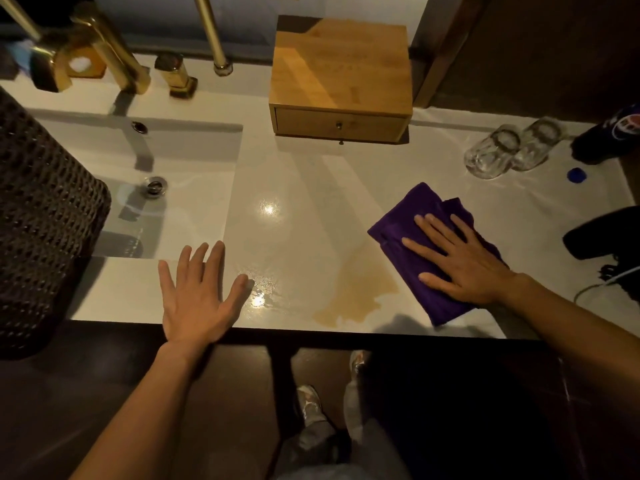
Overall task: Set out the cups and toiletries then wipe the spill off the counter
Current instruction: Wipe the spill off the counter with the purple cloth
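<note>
While both hands lie flat, right hand (464, 261) presses diagonal purple cloth (429, 216) beside spill (360, 292).

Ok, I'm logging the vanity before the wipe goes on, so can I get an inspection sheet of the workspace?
Surface: white counter, glossy, with a brown spill near the front edge.
Job's things: purple cloth just right of the spill; two clear glasses upside down at the right rear.
Clutter: wooden drawer box, blue bottle cap, dark soda bottle.
Hands: right hand flat on the cloth; left hand flat on the counter, fingers spread.
Cables: a thin cord at the right edge.
Surroundings: sink, brass tap, dark woven basket.
</note>
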Tool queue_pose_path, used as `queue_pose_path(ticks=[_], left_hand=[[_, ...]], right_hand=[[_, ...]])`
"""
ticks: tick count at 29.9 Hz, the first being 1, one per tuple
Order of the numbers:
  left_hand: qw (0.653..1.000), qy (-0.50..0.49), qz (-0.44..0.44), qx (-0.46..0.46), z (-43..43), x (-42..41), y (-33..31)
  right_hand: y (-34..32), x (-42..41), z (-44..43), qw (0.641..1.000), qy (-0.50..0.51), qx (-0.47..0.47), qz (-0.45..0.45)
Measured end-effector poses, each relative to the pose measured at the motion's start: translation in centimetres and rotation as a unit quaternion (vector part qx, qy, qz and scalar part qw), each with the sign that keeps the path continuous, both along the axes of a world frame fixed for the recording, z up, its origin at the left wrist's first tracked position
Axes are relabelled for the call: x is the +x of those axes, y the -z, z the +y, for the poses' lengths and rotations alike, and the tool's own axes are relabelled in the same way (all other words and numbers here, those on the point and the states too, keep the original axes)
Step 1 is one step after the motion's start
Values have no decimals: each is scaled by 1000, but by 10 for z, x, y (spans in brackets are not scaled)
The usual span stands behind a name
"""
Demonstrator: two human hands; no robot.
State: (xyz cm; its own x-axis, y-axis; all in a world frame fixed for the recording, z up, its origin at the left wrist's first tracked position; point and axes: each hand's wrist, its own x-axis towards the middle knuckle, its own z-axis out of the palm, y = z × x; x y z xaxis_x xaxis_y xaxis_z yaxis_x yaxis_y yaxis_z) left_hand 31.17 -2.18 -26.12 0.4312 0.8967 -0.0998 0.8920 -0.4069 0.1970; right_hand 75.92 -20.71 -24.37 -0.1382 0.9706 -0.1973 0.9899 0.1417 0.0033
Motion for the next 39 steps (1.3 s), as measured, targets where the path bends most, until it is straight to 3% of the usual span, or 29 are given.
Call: queue_pose_path(ticks=[6, 9, 14, 20, 24, 28, 33, 37, 39], left_hand=[[1000, -4, 8, 6, 0, -1, 4], [1000, -3, 13, 8, 1, 0, 3], [1000, -1, 17, 11, 1, 0, 5], [1000, -2, 17, 12, 2, -2, 6], [1000, -2, 11, 7, 1, 0, 3], [1000, -2, 17, 0, 1, 1, 0], [1000, -6, 1, -5, 1, 0, -1], [1000, -6, 8, -6, 2, -1, 1], [1000, -9, 6, -9, 2, -1, 2]], right_hand=[[10, 18, 30, 998, -59, -3, -14], [12, 4, 19, 999, -32, 12, -3], [21, -54, -12, 984, 177, 6, 31], [30, -162, -4, 897, 429, 100, 35], [26, -196, 30, 839, 527, 119, 60], [24, -188, 61, 822, 564, 47, 65], [17, -157, 113, 864, 495, 64, 72], [11, -113, 170, 954, 291, -8, 66], [11, -103, 192, 978, 202, -33, 50]])
